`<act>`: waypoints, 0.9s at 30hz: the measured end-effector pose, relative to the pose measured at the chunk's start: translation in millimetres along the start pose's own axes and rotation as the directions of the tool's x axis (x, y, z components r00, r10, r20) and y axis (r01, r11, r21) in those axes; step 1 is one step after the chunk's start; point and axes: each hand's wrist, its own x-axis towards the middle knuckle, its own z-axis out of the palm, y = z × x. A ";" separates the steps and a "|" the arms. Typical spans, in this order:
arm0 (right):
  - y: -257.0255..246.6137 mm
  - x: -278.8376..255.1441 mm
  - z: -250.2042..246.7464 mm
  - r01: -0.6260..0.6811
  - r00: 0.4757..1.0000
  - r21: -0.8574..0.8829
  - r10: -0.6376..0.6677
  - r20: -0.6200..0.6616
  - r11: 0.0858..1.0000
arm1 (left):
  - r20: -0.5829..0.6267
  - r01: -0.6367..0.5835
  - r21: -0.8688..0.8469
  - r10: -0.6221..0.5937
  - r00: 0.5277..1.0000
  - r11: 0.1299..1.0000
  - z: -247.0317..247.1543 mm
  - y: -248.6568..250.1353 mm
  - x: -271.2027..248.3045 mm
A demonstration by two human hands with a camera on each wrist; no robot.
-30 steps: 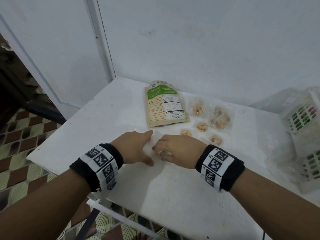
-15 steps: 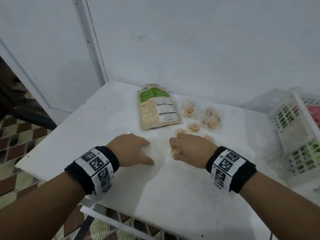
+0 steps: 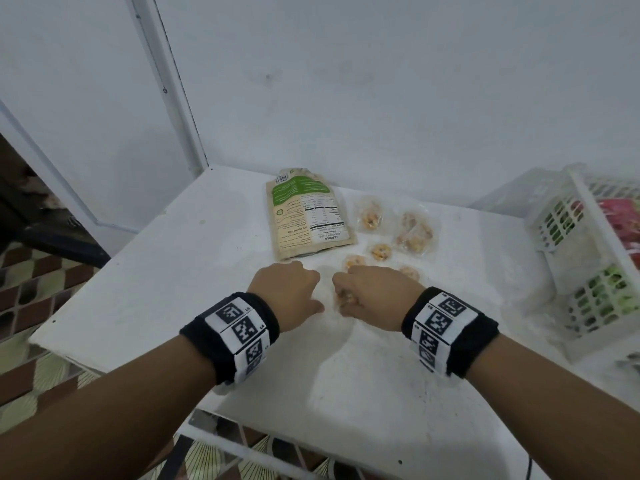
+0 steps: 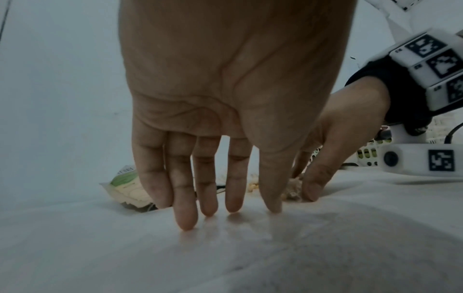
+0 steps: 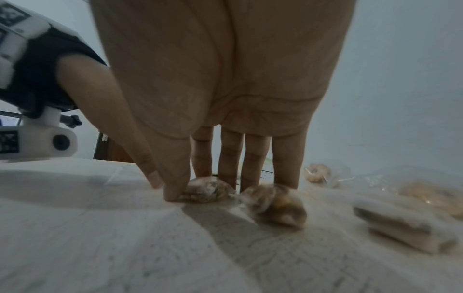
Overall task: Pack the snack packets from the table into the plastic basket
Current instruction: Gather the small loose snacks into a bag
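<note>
Hands rest side by side on the white table (image 3: 173, 271), near its middle. The left hand (image 3: 285, 294) lies palm down. In the left wrist view its fingers (image 4: 185, 198) are straight and a little spread, and the tips touch the table top. It holds nothing.

The right hand (image 3: 375, 294) sits just beside it. Its thumb and fingers (image 5: 228, 158) point down and close on a small clear snack packet (image 5: 208, 190) with brown bits inside. The thumb tip presses one side of the packet and the fingertips are behind it, so the hand pinches it against the table. In the head view a bit of this packet (image 3: 346, 297) peeks out under the hand. A second small packet (image 5: 275, 206) lies just beside the first one, by the little finger; I cannot tell if the finger touches it.

More little clear packets lie farther back on the table: one (image 3: 371, 218) near the big pouch, a bunch of them (image 3: 414, 233) to its right, and two single ones (image 3: 381, 251) (image 3: 355, 261) closer to the hands. A big tan pouch with a green top (image 3: 308, 216) lies flat behind the left hand, near the wall.

The white plastic basket (image 3: 581, 209) stands at the right edge of the table, well apart from the hands. Green and red things show through its holes.

Both wrists wear black bands with black-and-white square marks (image 3: 242, 329).
</note>
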 end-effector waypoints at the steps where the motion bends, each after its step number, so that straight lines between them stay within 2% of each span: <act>1: 0.1 -0.3 0.3 0.001 1.000 -0.004 -0.001 -0.009 1.000 | -0.003 -0.002 -0.003 0.002 1.000 1.000 0.0 -0.5 -0.2; 9: -3.6 3.1 -1.2 -0.056 0.997 -0.122 0.050 -0.056 0.991 | -0.026 -0.009 0.027 0.010 1.000 1.000 -1.4 8.3 -4.8; 11: -3.7 3.6 -5.0 -0.069 0.991 -0.140 0.052 -0.122 0.988 | -0.023 -0.016 0.021 0.016 1.000 1.000 -3.2 8.4 -5.2; 13: -3.4 3.0 -8.8 -0.059 0.968 -0.124 0.026 -0.251 0.991 | -0.023 -0.019 0.011 0.020 1.000 1.000 -5.0 7.6 -5.4; 15: -3.7 2.9 -12.3 0.008 0.893 -0.076 -0.041 -0.448 0.997 | -0.032 -0.021 0.018 0.022 0.999 1.000 -5.6 6.2 -5.8; 18: -7.1 3.2 -20.1 0.106 0.705 -0.024 -0.092 -0.703 0.994 | -0.052 -0.029 0.014 0.030 0.998 0.999 -4.2 2.7 -6.2; 20: -10.9 2.2 -28.6 0.120 0.630 0.020 -0.060 -0.774 0.993 | -0.072 -0.035 -0.026 0.033 0.997 0.999 -3.5 0.0 -6.4; 22: -14.1 0.5 -36.0 0.122 0.591 0.049 -0.032 -0.806 0.991 | -0.100 -0.022 -0.097 0.012 0.995 0.995 -4.6 -2.0 -7.4; 24: -16.9 -1.7 -41.2 0.100 0.604 0.030 -0.037 -0.796 0.994 | -0.126 -0.001 -0.166 -0.020 0.992 0.986 -6.9 -5.1 -8.4; 27: -21.3 -3.8 -44.6 0.032 0.699 -0.046 -0.055 -0.713 0.998 | -0.174 0.023 -0.251 -0.069 0.982 0.968 -9.7 -11.8 -7.4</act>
